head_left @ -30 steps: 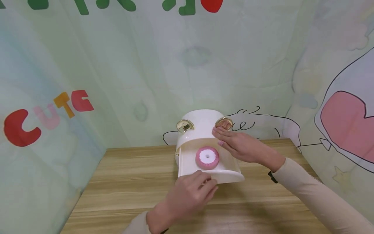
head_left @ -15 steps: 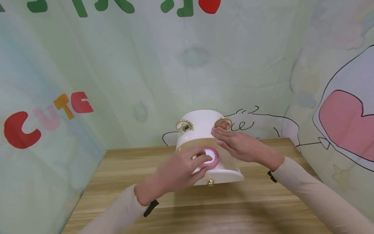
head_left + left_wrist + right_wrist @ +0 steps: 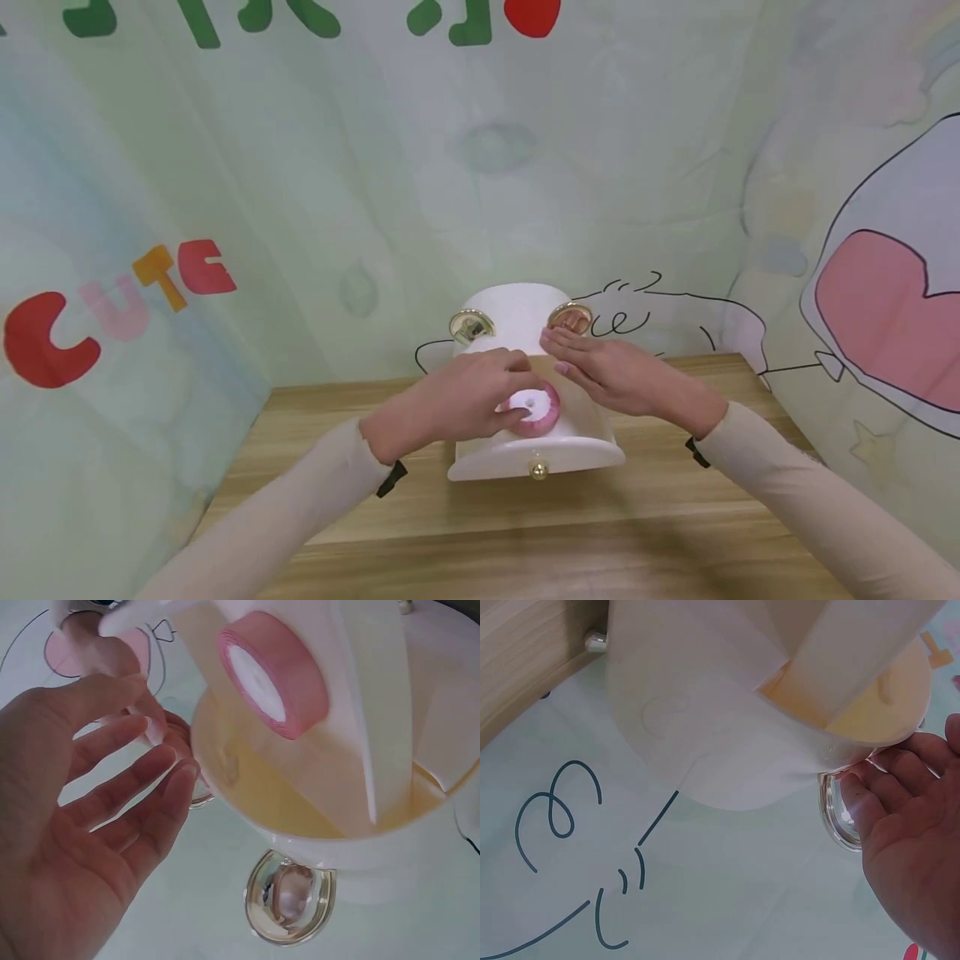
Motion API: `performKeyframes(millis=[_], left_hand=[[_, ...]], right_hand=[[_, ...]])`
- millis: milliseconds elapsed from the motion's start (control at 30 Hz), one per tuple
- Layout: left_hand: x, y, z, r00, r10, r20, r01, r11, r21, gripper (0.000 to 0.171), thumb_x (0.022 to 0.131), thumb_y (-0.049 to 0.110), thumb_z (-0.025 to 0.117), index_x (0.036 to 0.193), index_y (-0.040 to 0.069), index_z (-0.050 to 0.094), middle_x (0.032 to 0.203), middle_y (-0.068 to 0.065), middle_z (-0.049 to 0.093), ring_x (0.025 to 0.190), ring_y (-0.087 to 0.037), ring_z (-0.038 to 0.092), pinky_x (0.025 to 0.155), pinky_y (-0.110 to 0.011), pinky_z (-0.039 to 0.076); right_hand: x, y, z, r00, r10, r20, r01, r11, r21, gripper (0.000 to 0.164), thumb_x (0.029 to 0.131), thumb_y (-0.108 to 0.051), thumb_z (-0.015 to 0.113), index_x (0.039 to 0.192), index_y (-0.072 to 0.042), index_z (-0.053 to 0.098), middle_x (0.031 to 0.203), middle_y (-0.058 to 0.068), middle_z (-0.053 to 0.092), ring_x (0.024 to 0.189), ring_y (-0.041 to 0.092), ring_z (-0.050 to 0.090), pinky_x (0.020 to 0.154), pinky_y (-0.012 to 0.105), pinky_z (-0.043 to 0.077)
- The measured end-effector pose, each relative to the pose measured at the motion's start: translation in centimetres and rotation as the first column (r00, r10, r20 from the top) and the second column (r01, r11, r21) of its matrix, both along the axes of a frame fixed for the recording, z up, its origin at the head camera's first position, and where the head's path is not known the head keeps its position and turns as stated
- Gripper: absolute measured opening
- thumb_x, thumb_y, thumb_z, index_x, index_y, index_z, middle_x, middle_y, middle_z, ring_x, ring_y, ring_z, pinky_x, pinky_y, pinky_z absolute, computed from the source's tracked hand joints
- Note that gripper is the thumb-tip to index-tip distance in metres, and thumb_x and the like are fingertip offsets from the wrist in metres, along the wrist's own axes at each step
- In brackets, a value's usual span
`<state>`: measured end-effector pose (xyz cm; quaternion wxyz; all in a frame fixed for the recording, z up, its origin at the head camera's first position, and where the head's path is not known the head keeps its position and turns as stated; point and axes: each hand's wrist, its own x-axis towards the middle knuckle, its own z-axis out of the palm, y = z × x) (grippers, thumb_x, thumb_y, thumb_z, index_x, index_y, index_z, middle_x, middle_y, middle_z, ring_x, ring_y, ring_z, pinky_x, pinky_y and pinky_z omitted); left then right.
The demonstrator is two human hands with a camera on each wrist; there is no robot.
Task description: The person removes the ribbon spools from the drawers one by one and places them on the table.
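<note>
A white box [image 3: 517, 308] with two gold ear-shaped ornaments stands on the table, its drawer [image 3: 491, 462] pulled out toward me. Inside the drawer lies a roll of pink ribbon [image 3: 535, 406] on a white core. My left hand [image 3: 461, 396] hovers over the drawer's left side, overlapping the roll in the head view. In the left wrist view its fingers are spread and loosely bent, apart from the ribbon roll [image 3: 289, 682]. My right hand [image 3: 622, 375] rests with straight fingers on the box's top right, beside the right gold ear [image 3: 572, 315].
The wooden table [image 3: 360, 533] extends in front of the box and to both sides. A gold knob [image 3: 538, 469] sits on the drawer front. Behind stands a printed cloth backdrop [image 3: 337, 208] with coloured letters and drawings.
My left hand has left the drawer knob and moved up and forward to the ribbon roll, then slightly further in over the drawer. The right hand stays on the box.
</note>
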<state>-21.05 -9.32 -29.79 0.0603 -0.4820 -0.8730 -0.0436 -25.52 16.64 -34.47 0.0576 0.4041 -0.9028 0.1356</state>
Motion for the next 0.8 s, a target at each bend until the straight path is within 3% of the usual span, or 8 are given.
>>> performKeyframes(millis=[233, 400, 533, 800], left_hand=[[-1.8, 0.9, -0.4, 0.993, 0.025, 0.115, -0.012, 0.993, -0.12, 0.045, 0.095, 0.03, 0.077, 0.135, 0.012, 0.07, 0.125, -0.008, 0.071, 0.106, -0.021, 0.07, 0.096, -0.039, 0.059], [-2.7, 1.6, -0.8, 0.985, 0.013, 0.17, 0.013, 0.988, -0.152, 0.047, 0.093, 0.032, 0.079, 0.134, 0.012, 0.069, 0.127, -0.007, 0.071, 0.11, -0.023, 0.072, 0.099, -0.041, 0.058], [-3.2, 2.3, -1.1, 0.983, 0.02, 0.182, 0.016, 0.98, -0.197, 0.044, 0.094, 0.034, 0.078, 0.133, 0.016, 0.069, 0.134, -0.004, 0.067, 0.115, -0.023, 0.07, 0.103, -0.044, 0.057], [-3.8, 3.1, -2.3, 0.992, -0.017, 0.129, 0.05, 0.964, -0.262, 0.038, 0.098, 0.033, 0.071, 0.13, 0.013, 0.068, 0.127, -0.003, 0.069, 0.114, -0.017, 0.067, 0.103, -0.037, 0.057]], right_hand=[[0.0, 0.1, -0.1, 1.0, 0.003, -0.01, -0.003, 1.0, 0.005, 0.051, 0.113, -0.032, 0.043, 0.159, -0.009, 0.043, 0.167, 0.008, 0.041, 0.156, 0.029, 0.041, 0.12, 0.052, 0.043], [-0.1, 0.2, 0.0, 1.0, 0.002, 0.002, -0.002, 1.0, 0.005, 0.052, 0.113, -0.034, 0.042, 0.159, -0.01, 0.042, 0.167, 0.008, 0.04, 0.156, 0.029, 0.039, 0.121, 0.052, 0.042], [-0.1, 0.2, 0.0, 1.0, 0.003, 0.009, -0.003, 1.0, 0.0, 0.052, 0.113, -0.034, 0.043, 0.159, -0.01, 0.043, 0.167, 0.007, 0.04, 0.156, 0.029, 0.039, 0.121, 0.052, 0.042], [-0.2, 0.3, -0.1, 1.0, 0.005, 0.009, -0.005, 1.0, -0.001, 0.052, 0.113, -0.035, 0.041, 0.159, -0.009, 0.043, 0.167, 0.008, 0.04, 0.156, 0.028, 0.039, 0.122, 0.052, 0.041]])
